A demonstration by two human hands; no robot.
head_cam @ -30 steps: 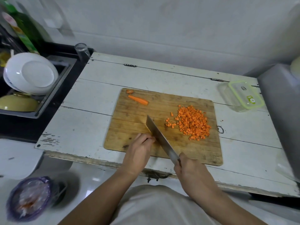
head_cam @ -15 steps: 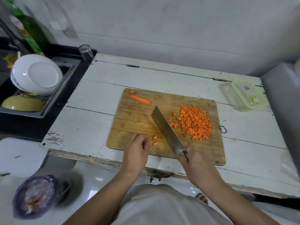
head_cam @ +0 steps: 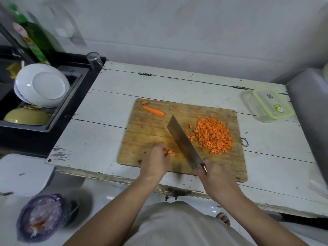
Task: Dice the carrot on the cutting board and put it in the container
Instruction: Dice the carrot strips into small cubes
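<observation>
Where white plank table [head_cam: 110, 110] meets grey wall, cutting board [head_cam: 147, 128] sits centre; sink [head_cam: 71, 96] w/ dishes at 9 o'clock. R hand [head_cam: 215, 176] grips cleaver [head_cam: 184, 144]; L hand [head_cam: 155, 160] fingers curled, touching carrot bits [head_cam: 170, 152]. Container [head_cam: 271, 105] at 2 o'clock.

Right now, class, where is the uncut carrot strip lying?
In the head view, the carrot strip lies in the board's far-left corner, beside a small carrot end, well left of the dice pile.

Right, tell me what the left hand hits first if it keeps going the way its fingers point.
Probably the few loose carrot dice right at the left hand fingertips, then the cleaver blade just beyond. Depth is unclear, so the blade may sit above that line.
</observation>
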